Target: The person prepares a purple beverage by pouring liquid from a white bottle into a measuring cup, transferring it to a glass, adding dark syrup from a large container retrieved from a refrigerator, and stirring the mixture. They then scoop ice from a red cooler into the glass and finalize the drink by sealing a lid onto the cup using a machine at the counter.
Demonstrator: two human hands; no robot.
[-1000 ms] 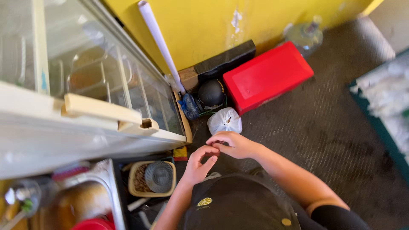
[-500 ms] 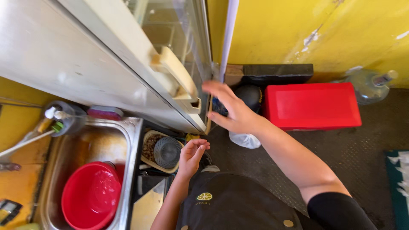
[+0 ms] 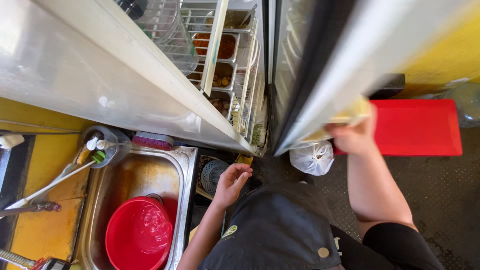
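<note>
R hand (image 3: pixel 356 136) mid-right of frame, fingers wrapped on pale handle (image 3: pixel 350 114) of fridge door (image 3: pixel 320 65), door swung open. L hand (image 3: pixel 231 184) lower centre, loosely curled, holding nothing, just above steel sink (image 3: pixel 186 165) edge.

Bright, even daylight fills the scene, strongest toward 12 o'clock, where the cabinet door (image 3: pixel 100 75) glares pale white. The right hand (image 3: pixel 356 136) at 2 o'clock is smeared by motion blur. Wide-angle distortion bends lines near the edges; the floor (image 3: pixel 440 195) lies dimmer.
</note>
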